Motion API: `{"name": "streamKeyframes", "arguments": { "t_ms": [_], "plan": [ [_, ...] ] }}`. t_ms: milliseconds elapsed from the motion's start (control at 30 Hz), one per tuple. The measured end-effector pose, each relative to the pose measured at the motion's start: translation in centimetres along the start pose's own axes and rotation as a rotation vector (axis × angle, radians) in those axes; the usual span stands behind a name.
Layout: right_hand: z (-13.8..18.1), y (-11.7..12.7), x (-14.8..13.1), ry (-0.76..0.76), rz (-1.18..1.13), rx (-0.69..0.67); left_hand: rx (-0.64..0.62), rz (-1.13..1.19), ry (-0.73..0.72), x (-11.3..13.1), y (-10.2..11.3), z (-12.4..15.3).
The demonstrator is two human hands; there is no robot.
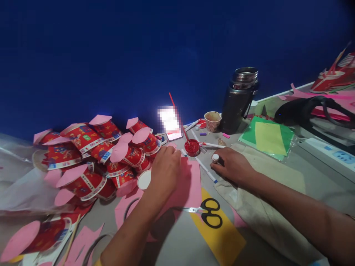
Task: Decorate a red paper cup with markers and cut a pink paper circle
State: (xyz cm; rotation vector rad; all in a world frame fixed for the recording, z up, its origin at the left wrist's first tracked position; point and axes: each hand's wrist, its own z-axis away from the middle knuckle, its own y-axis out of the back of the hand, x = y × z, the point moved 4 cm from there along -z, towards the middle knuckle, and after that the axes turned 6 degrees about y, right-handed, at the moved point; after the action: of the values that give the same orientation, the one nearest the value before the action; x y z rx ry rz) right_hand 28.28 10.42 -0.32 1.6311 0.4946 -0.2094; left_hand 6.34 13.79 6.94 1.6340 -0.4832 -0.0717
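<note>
My left hand (166,168) is over a pink paper sheet (192,181), its fingers curled and pressed together; what they hold, if anything, is hidden. My right hand (235,164) rests at the edge of a beige cloth (277,166), closed around a small white-capped tube (215,158) whose body is mostly hidden. Between the hands lie a white marker with a blue end (206,170) and a small pot of red paint (192,147). Black-handled scissors (212,213) lie nearer, across yellow paper (219,236). A white disc (144,180) is left of my left hand.
Several red paper cups (85,138) with pink discs are piled at left. A lit phone (170,122) leans at the back, near a patterned cup (212,121) and a dark open flask (240,99). Green and yellow sheets (266,136) and a power strip (327,153) are at right.
</note>
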Motion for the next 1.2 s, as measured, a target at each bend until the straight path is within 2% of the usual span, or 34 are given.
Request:
{"name": "streamKeyframes", "arguments": {
  "t_ms": [67,100,200,267,333,433,500,600,700,800,1000,1200],
  "plan": [
    [0.1,0.2,0.0,-0.023,-0.044,0.002,0.008,0.134,0.083,0.0,0.5,1.5],
    [0.2,0.3,0.0,-0.031,-0.079,0.014,-0.007,0.395,0.221,-0.5,0.4,2.3],
    [0.6,0.9,-0.4,0.002,-0.187,0.107,-0.256,1.081,0.553,-1.1,-2.5,5.1],
    [1.0,1.4,-1.0,0.057,-0.240,0.180,-0.253,1.238,0.661,-1.4,-4.2,6.4],
    [1.6,1.7,-2.0,0.114,-0.284,0.208,-0.179,1.240,0.694,-1.9,-5.4,7.0],
    [2.5,1.5,-3.9,0.173,-0.346,0.161,-0.030,1.173,0.695,-2.5,-6.2,7.2],
    [3.2,1.2,-5.3,0.193,-0.373,0.104,0.041,1.138,0.685,-2.7,-6.4,7.2],
    [3.8,0.3,-7.1,0.265,-0.344,-0.064,0.077,1.110,0.661,-2.4,-6.4,7.4],
    [3.7,-0.4,-7.8,0.248,-0.235,-0.187,0.068,1.066,0.630,-1.9,-6.4,7.8],
    [3.3,-0.7,-7.7,0.212,-0.177,-0.254,-0.009,1.102,0.551,-1.2,-6.4,7.9],
    [3.3,-0.8,-7.5,0.228,-0.148,-0.226,-0.146,1.182,0.359,0.2,-5.6,7.9],
    [3.3,-1.1,-7.5,0.246,-0.142,-0.212,-0.124,1.081,0.322,0.3,-5.7,8.3]
  ]
}}
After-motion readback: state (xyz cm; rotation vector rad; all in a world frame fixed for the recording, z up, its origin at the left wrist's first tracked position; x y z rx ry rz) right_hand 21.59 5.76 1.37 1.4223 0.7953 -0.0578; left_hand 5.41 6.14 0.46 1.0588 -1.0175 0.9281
